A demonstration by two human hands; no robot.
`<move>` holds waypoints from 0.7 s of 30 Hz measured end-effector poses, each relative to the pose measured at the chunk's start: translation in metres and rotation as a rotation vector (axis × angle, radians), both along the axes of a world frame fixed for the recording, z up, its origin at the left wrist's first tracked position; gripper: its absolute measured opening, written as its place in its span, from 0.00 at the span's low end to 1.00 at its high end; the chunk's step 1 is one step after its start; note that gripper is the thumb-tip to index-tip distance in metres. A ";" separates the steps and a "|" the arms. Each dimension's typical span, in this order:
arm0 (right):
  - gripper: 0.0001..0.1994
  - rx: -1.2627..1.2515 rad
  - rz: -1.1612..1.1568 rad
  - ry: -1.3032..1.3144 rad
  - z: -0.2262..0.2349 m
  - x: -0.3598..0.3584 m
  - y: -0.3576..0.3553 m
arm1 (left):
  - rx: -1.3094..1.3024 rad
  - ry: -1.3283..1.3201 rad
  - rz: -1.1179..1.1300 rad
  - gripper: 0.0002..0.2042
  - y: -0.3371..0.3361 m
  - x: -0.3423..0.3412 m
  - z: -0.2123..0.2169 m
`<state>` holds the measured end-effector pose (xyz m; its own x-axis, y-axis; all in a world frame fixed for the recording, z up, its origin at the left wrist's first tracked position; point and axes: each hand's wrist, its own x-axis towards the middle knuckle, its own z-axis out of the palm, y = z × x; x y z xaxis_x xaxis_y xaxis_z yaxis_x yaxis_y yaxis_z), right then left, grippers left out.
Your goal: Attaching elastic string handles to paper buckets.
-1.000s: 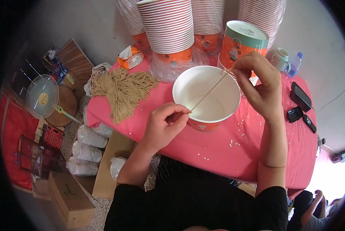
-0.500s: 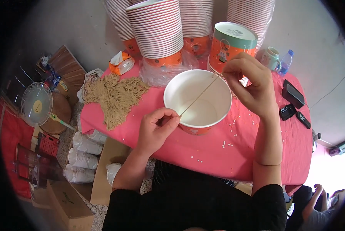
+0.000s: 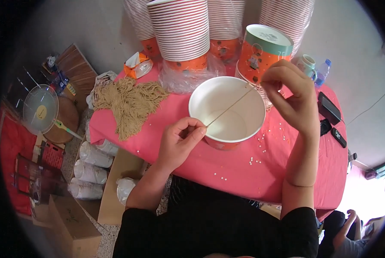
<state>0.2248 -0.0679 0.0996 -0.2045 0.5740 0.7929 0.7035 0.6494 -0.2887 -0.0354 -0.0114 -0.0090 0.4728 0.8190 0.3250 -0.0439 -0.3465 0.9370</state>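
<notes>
A thin tan cord (image 3: 231, 106) stretches straight and slanting above the open mouth of a large white-lined paper bucket (image 3: 194, 112). Its lower end is pinched between the thumb and forefinger of my left hand (image 3: 179, 139), at the bucket's near left rim. My right hand (image 3: 297, 96) pinches the upper end past the right rim, its fingers curled. Left of the bucket lies a loose bundle of similar tan cords (image 3: 134, 105). Behind my right hand, an upside-down orange and green bucket (image 3: 255, 58) tops a stack.
Tall stacks of nested paper buckets (image 3: 181, 32) stand along the back in plastic wrap. Small white dots lie scattered on the pink tablecloth (image 3: 227, 182). A mug (image 3: 306, 64), a bottle (image 3: 323, 71) and a black case (image 3: 328, 106) sit at right; wrapped cups (image 3: 91, 174) lie boxed lower left.
The view has shifted slightly, so the table things sit a little differently in the picture. Both hands appear slightly further right, still holding the cord taut over the bucket.
</notes>
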 end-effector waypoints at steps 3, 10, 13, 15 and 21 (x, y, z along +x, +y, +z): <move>0.06 -0.012 -0.024 -0.014 0.001 0.004 -0.003 | -0.106 -0.035 -0.065 0.05 -0.001 -0.002 0.003; 0.06 -0.070 -0.052 -0.018 0.002 0.006 -0.003 | 0.349 0.242 0.032 0.09 0.008 -0.005 0.002; 0.05 -0.113 -0.060 -0.042 0.002 0.010 -0.004 | 0.473 0.298 0.098 0.09 0.007 -0.013 0.008; 0.05 -0.158 -0.067 -0.050 0.002 0.013 -0.004 | 0.514 0.330 0.143 0.09 0.005 -0.016 0.012; 0.04 -0.262 -0.056 -0.098 -0.001 0.018 0.001 | 0.927 0.383 0.388 0.11 -0.001 -0.026 0.019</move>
<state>0.2433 -0.0670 0.0984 -0.2348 0.7695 0.5939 0.7689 0.5208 -0.3709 -0.0611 -0.0126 0.0097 0.4360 0.4454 0.7820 0.4629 -0.8562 0.2296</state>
